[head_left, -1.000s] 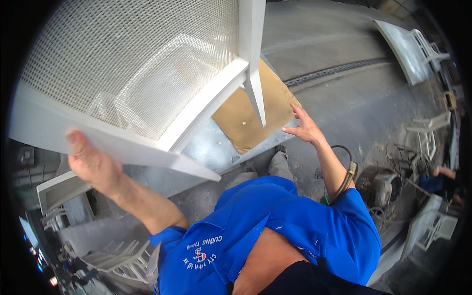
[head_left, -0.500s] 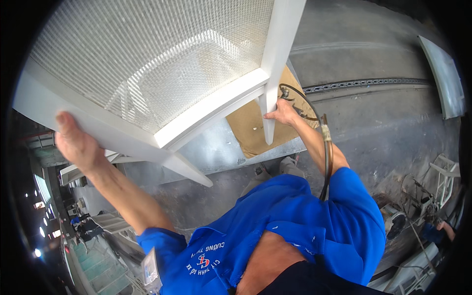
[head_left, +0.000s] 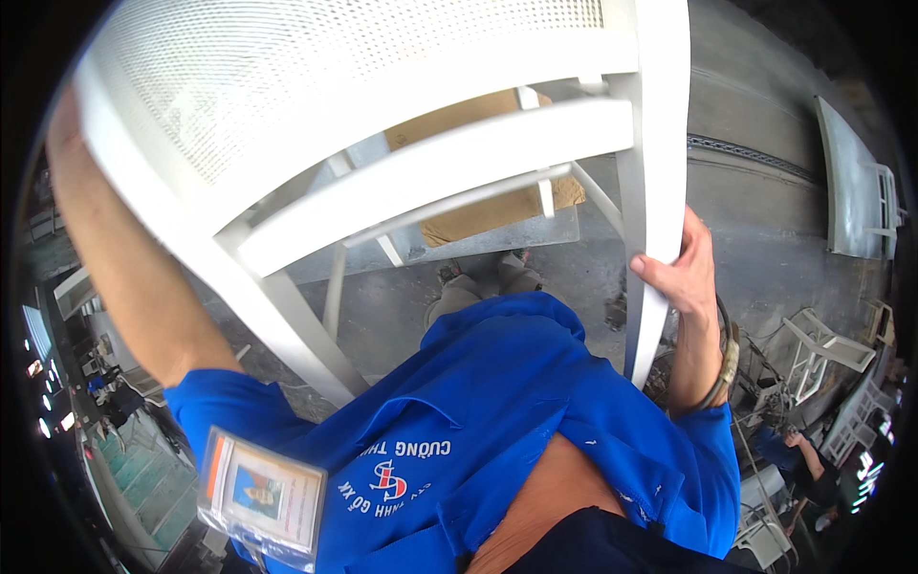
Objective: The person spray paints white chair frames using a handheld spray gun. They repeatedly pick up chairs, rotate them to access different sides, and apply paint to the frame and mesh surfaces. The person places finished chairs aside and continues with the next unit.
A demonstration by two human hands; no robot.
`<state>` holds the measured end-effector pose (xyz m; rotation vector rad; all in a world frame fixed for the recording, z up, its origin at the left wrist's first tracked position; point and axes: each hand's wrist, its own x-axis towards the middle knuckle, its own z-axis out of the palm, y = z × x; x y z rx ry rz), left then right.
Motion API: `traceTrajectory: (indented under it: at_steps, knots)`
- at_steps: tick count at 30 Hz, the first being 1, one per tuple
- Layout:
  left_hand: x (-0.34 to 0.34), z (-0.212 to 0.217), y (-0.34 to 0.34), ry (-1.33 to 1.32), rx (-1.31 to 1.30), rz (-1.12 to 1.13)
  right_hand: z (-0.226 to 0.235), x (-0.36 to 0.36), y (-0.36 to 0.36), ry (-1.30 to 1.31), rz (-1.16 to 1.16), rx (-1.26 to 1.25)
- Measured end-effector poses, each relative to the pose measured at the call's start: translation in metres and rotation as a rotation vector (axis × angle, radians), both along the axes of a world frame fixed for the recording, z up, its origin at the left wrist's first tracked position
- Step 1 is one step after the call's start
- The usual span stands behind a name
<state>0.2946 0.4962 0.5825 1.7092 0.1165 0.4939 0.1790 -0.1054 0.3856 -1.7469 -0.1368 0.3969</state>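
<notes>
A white chair (head_left: 435, 167) with a woven mesh panel (head_left: 382, 81) is lifted close in front of me and tilted, with its legs pointing toward me. At the far left, my left hand (head_left: 67, 129) is at the outer side of the frame; it looks closed on it, though the fingers are blurred and partly hidden. My right hand (head_left: 681, 268) is wrapped round the right upright of the chair, thumb on the near side. A dark hose (head_left: 731, 349) passes beside my right forearm; its end is hidden.
Beneath the chair, brown cardboard (head_left: 507, 215) lies on a grey metal surface (head_left: 559, 230). A chain track (head_left: 751, 158) runs along the floor at right, near an upright grey panel (head_left: 851, 182). More white chair frames (head_left: 822, 349) and another person (head_left: 803, 469) are at the lower right.
The chair has swung nearer and to the right, its legs now toward me. My right hand has moved right and nearer, now gripping the upright; my left hand has moved to the far left edge.
</notes>
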Motion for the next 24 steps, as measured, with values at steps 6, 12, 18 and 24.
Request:
traceTrajectory:
  at_steps: [6, 12, 18, 24]
  knots:
    - [0.041, -0.143, -0.008, 0.254, -0.384, 0.059, -0.007, -0.008, -0.014, 0.171, -0.048, -0.189]
    - [0.058, -0.250, 0.006, 0.459, -0.446, 0.156, -0.015, -0.007, -0.012, 0.285, -0.078, -0.379]
    - [0.058, -0.311, 0.007, 0.559, -0.396, 0.253, -0.025, 0.027, -0.004, 0.292, -0.023, -0.532]
    - [0.018, -0.292, -0.029, 0.744, -0.560, 0.127, -0.033, 0.051, -0.007, 0.322, 0.062, -0.513]
